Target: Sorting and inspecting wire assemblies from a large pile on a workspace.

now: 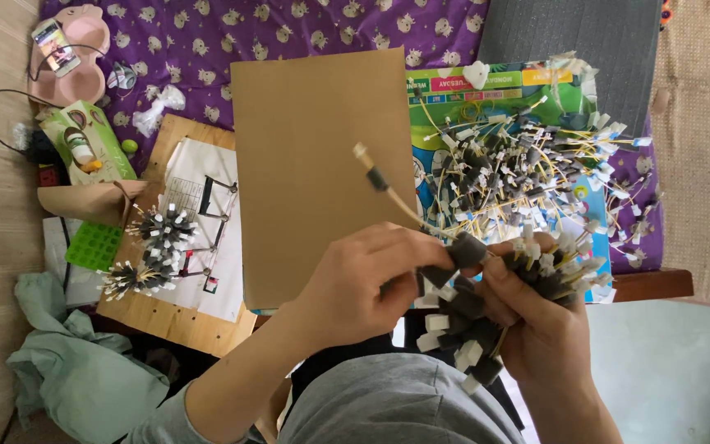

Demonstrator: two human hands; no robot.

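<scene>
My right hand [548,325] grips a thick bundle of sticks with dark foam sleeves and white tips [462,325], held in front of my body. My left hand [355,284] is closed at the bundle's left side, fingers pinching one dark foam piece. A single thin yellow stick with a dark sleeve [384,185] rises from between my hands up and to the left, over a brown cardboard sheet [314,156]. Behind my right hand lies a large loose heap of the same sticks [519,168] on a colourful printed sheet [462,90].
Two finished bundles [154,247] lie on a paper sheet on a wooden board [182,321] at left. A green box [92,144], a pink holder with a phone [63,49], a green tray [94,245], purple patterned cloth [289,29] and crumpled pale green cloth [67,362] surround the area.
</scene>
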